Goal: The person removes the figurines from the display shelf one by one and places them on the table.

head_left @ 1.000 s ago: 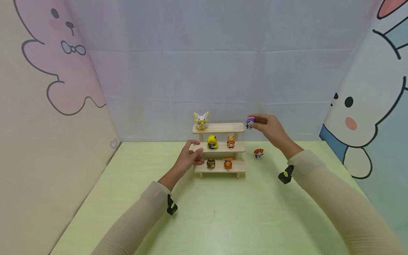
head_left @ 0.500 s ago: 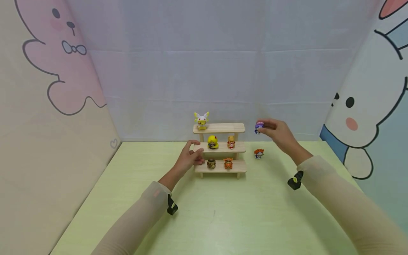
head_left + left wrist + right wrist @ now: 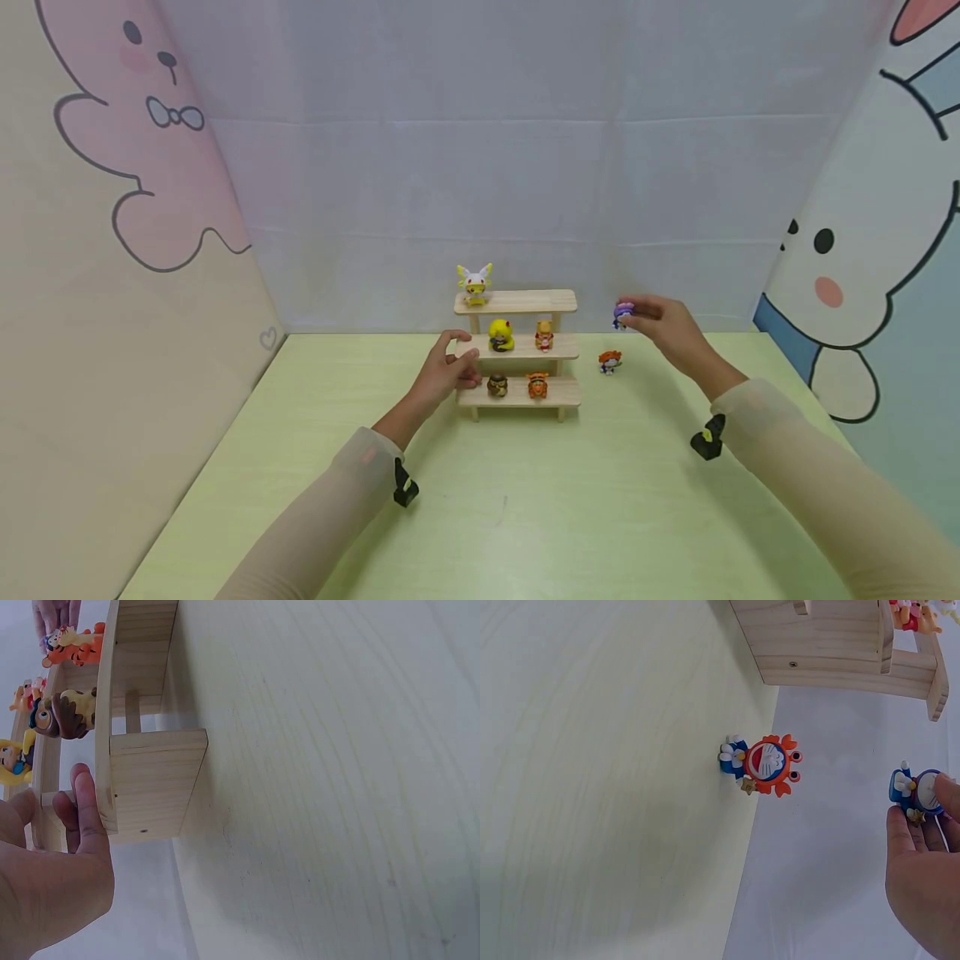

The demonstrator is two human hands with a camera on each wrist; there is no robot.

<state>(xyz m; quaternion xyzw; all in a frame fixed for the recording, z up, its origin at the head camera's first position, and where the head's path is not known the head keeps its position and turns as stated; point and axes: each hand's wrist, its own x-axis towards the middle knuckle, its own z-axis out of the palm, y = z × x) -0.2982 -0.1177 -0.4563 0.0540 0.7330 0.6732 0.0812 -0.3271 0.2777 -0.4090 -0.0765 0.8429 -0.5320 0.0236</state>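
A three-tier wooden display shelf [image 3: 517,346] stands at the back of the table. My left hand [image 3: 447,367] holds its left end, fingers bent around the boards; the left wrist view shows those fingertips [image 3: 84,784] at the lower tier's edge. To the right of the shelf, my right hand [image 3: 671,329] pinches a blue cat figurine [image 3: 919,793] with a purple hat, raised off the table. A second blue cat figurine [image 3: 761,763], in an orange crab hat, stands on the table below that hand, near the shelf's right side.
A white-and-yellow figurine [image 3: 474,285] sits on the top tier's left. The middle tier bears a yellow-haired figurine [image 3: 500,335] and a bear [image 3: 543,335]; the bottom one, an owl [image 3: 497,385] and a tiger [image 3: 537,385]. A pale cloth wall [image 3: 450,167] rises behind.
My right hand has moved right and down, away from the top tier, with the purple-hatted figurine still in its fingers. The left hand has stayed on the shelf.
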